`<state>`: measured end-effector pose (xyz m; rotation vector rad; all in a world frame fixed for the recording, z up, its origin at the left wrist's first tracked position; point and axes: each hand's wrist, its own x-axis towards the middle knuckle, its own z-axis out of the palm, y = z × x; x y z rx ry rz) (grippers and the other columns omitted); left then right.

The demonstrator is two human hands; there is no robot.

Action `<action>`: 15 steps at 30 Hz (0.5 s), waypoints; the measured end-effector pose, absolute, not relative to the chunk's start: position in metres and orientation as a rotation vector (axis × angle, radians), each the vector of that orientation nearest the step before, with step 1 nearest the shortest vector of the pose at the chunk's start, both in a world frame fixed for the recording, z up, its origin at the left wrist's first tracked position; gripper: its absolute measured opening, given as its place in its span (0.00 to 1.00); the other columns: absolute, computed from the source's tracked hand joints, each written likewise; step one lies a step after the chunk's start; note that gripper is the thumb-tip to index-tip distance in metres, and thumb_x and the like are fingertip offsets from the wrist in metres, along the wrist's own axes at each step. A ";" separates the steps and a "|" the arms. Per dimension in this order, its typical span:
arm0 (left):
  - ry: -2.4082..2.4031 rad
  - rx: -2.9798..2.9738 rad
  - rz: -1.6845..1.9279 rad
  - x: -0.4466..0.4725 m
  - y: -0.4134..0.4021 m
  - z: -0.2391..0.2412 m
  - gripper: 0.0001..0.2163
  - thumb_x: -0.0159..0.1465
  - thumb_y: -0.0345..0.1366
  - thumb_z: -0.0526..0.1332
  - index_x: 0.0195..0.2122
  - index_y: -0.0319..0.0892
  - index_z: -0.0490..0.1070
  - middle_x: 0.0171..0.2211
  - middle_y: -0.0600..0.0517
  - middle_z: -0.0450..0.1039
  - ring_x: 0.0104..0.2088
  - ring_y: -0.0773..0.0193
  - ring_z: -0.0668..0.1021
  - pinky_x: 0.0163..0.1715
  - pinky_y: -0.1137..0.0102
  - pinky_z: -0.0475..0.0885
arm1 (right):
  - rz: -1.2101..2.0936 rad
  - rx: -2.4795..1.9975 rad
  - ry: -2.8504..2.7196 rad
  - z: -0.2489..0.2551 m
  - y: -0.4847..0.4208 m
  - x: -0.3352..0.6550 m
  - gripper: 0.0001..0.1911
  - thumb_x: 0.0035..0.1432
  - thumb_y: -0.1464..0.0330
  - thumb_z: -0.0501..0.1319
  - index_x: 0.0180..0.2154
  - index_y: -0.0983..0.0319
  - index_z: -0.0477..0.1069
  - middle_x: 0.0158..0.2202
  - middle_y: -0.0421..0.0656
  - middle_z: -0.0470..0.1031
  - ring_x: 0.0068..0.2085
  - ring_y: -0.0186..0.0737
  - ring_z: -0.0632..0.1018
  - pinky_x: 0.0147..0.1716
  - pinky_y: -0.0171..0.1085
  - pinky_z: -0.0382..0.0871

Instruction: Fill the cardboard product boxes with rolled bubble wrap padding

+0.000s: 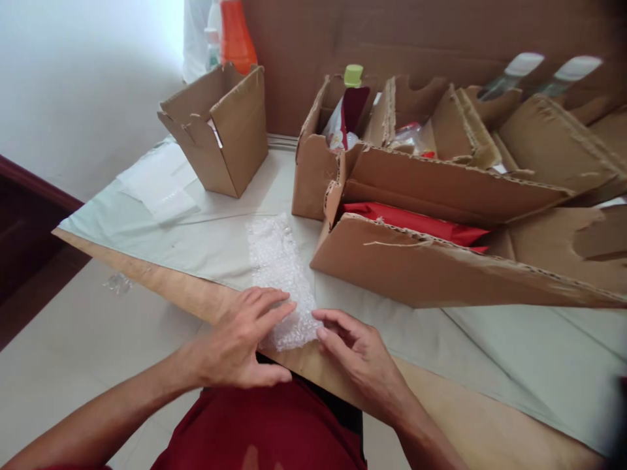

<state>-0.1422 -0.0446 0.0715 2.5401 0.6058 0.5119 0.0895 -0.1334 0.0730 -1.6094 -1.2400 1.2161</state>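
A clear bubble wrap sheet [281,267] lies flat on the cloth-covered table, its near end at the front edge. My left hand [249,336] is over the sheet's near left part, fingers stretched out and thumb apart, holding nothing. At the near right corner, my right hand [355,352] has its index finger and thumb tips at the sheet's edge, with a small gap between them. Its other fingers curl inward and are partly hidden.
Several cardboard compartments [382,261] stand at right, one with a red packet [416,225]. A separate cardboard box [245,137] is at back left, before an orange bottle [236,39]. White sheets [161,183] lie at left. The wooden table edge [196,294] runs along the front.
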 end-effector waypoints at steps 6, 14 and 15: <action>0.840 2.486 0.777 -0.130 -0.054 0.054 0.21 0.60 0.22 0.56 0.54 0.40 0.74 0.42 0.42 0.81 0.43 0.52 0.81 0.47 0.53 0.77 | 1.305 -1.455 -1.086 0.083 -0.129 0.083 0.16 0.64 0.59 0.62 0.49 0.60 0.77 0.36 0.44 0.81 0.31 0.38 0.81 0.30 0.36 0.77; 1.073 1.980 0.351 -0.127 0.003 0.071 0.18 0.62 0.34 0.58 0.53 0.43 0.75 0.32 0.54 0.79 0.30 0.62 0.78 0.32 0.69 0.72 | 0.348 -1.433 -1.799 0.072 -0.129 0.082 0.13 0.66 0.74 0.59 0.51 0.58 0.74 0.44 0.46 0.81 0.45 0.43 0.81 0.45 0.43 0.78; 1.078 1.968 0.315 -0.126 0.008 0.070 0.20 0.61 0.34 0.58 0.55 0.42 0.74 0.29 0.55 0.77 0.28 0.63 0.76 0.30 0.70 0.70 | 0.242 -1.416 -1.923 0.069 -0.125 0.081 0.15 0.66 0.75 0.58 0.52 0.59 0.73 0.49 0.48 0.80 0.49 0.47 0.80 0.48 0.46 0.77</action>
